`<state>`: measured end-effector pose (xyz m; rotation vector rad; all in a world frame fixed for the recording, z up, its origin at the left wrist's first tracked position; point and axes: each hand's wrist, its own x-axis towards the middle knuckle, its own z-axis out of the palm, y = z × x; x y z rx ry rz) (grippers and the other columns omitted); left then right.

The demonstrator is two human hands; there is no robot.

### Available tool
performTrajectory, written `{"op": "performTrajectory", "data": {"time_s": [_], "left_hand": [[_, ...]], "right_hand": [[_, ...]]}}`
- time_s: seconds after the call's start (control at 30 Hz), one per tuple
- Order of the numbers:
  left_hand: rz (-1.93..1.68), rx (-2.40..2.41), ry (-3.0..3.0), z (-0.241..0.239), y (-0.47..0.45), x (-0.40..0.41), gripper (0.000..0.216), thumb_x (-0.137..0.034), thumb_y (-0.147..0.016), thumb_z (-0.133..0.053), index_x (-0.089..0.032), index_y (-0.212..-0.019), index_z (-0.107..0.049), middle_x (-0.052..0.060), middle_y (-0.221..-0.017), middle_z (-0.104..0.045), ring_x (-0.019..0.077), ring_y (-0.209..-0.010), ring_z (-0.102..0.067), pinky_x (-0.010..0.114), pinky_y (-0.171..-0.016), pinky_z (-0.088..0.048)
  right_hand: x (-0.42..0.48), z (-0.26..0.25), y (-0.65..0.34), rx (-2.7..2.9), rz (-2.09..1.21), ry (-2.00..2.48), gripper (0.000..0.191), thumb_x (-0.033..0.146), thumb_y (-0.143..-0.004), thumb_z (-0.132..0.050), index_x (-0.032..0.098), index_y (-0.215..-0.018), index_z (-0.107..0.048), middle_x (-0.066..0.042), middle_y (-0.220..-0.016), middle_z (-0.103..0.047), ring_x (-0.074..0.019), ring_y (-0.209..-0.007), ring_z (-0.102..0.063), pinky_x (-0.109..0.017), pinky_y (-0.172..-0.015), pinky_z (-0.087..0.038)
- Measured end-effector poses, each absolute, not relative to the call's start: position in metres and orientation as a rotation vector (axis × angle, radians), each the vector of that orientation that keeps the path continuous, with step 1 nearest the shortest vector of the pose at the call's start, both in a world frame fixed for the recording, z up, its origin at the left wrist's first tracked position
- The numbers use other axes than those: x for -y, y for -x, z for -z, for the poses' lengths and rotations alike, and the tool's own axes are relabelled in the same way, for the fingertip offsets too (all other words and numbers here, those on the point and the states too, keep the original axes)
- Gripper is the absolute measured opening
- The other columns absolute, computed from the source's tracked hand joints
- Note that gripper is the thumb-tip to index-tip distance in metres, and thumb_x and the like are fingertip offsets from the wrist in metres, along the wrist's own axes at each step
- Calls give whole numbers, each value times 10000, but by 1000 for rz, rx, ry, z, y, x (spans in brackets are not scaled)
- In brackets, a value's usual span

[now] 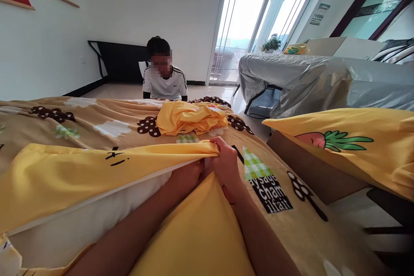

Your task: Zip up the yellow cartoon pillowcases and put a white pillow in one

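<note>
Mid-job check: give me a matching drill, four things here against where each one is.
Things:
1 right hand
2 crumpled cloth
3 carrot pillow
4 white pillow

Places:
A partly inside the pillowcase
B to the right of the bed
C pinching the pillowcase edge
D bunched mid-bed

Pairs: 1-C, 2-D, 3-B, 4-A
</note>
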<state>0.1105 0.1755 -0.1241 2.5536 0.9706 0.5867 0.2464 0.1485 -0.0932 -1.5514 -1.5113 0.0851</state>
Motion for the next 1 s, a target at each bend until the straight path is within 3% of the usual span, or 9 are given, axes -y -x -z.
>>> {"op": "performTrajectory", "data": {"time_s": [0.07, 0.17, 0.33, 0.43, 0.53, 0.63, 0.73, 0.9, 1.0], "left_hand": [[-644, -880, -2511, 124, -107, -173, 217, -249, -842, -530, -187, -985, -680, 80, -1181, -650, 242, -1089, -577, 356, -961, -444], [-643, -892, -2330, 124, -104, -170, 187, -329, -832, -544, -203, -842, -681, 28, -951, -700, 206, -901, -615, 307, -817, -472], [-676, -1042, -2131, 122, -104, -174, 271, -418, -807, -522, -175, -703, -584, -10, -674, -577, 154, -660, -522, 266, -651, -422], [-667, -1027, -2022, 120, -103, -180, 280, -449, -790, -543, -173, -819, -582, -5, -747, -584, 163, -710, -538, 284, -706, -452], [-656, -888, -2086, 120, -101, -179, 337, -459, -873, -455, -182, -1000, -600, 35, -957, -649, 192, -889, -592, 334, -867, -462], [-750, -645, -2406, 120, -98, -171, 319, -371, -933, -384, -177, -930, -637, 72, -1073, -650, 199, -1017, -582, 347, -930, -454], [-892, -403, -2647, 120, -96, -165, 297, -252, -932, -384, -148, -835, -645, 102, -1047, -648, 182, -1003, -588, 304, -883, -493], [-1109, -285, -2891, 120, -96, -163, 244, -189, -915, -423, -121, -932, -657, 117, -1100, -657, 201, -1136, -555, 322, -997, -471], [-1173, -253, -3006, 122, -97, -164, 278, -198, -920, -428, -82, -1067, -634, 131, -1161, -650, 206, -1195, -532, 324, -1052, -437]], "right_hand": [[-148, 94, -247, 1525, -86, 1618, 424, 95, -589, -396, 184, -937, -620, -28, -773, -663, -166, -688, -565, -232, -622, -364], [-147, 93, -248, 1529, -88, 1685, 420, 94, -607, -395, 196, -957, -603, -34, -796, -664, -173, -708, -566, -241, -638, -360], [-148, 90, -249, 1519, -69, 1649, 368, 84, -569, -389, 180, -862, -590, -59, -868, -649, -179, -768, -565, -248, -673, -377], [-149, 88, -251, 1478, -188, 1599, 328, 92, -556, -397, 182, -810, -584, -42, -808, -657, -172, -744, -574, -242, -669, -389], [-150, 86, -252, 1444, -267, 1579, 312, 106, -544, -409, 186, -795, -576, -18, -754, -657, -166, -702, -568, -234, -637, -381], [-148, 85, -252, 1487, -295, 1578, 315, 107, -533, -408, 188, -790, -572, -5, -725, -642, -153, -669, -541, -226, -606, -352], [-145, 83, -252, 1558, -322, 1631, 262, 107, -570, -410, 198, -758, -569, 2, -684, -623, -143, -639, -506, -228, -590, -316], [-142, 81, -252, 1636, -130, 1839, 101, 117, -605, -417, 198, -637, -466, -1, -608, -545, -140, -606, -410, -261, -575, -234], [-143, 81, -255, 1668, -188, 1754, 69, 127, -608, -404, 194, -593, -413, 17, -562, -469, -127, -579, -367, -264, -561, -211]]}}
